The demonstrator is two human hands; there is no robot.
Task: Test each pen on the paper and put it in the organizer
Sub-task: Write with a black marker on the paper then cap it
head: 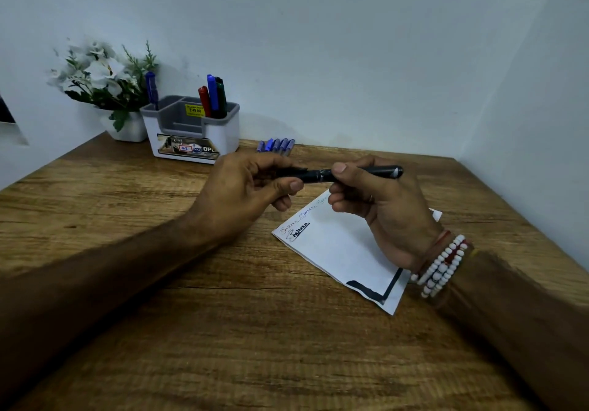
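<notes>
Now: slim black plastic marker pen [322, 176] held in air betw. both hands, above far edge of white paper sheet [338, 251], not touching it. Left hand [248, 193]: fingers + thumb curled round pen's left end, tip/cap hidden inside. Right hand [382, 213]: thumb on top, fingers under, pinching barrel approx. mid-length; right end sticks out free past the thumb.

Handling (judgement): light, stiff, smooth barrel, prob. a bit slippery; shouldn't bend under a firm pinch. Best hold = barrel near middle w/ one hand, cap end w/ other, force along the axis. Can't tell if cap is coming off or going on.

Orientation: long axis nearly level, running left–right across view, roughly parallel to back wall. Pale-marked butt end points right; hidden end points left, twd. grey-and-white plastic desk organizer [191, 133], well apart at back of brown wooden table [191, 331]. Row of blue pens [277, 146] lies just beside organizer, prob. untested.
</notes>
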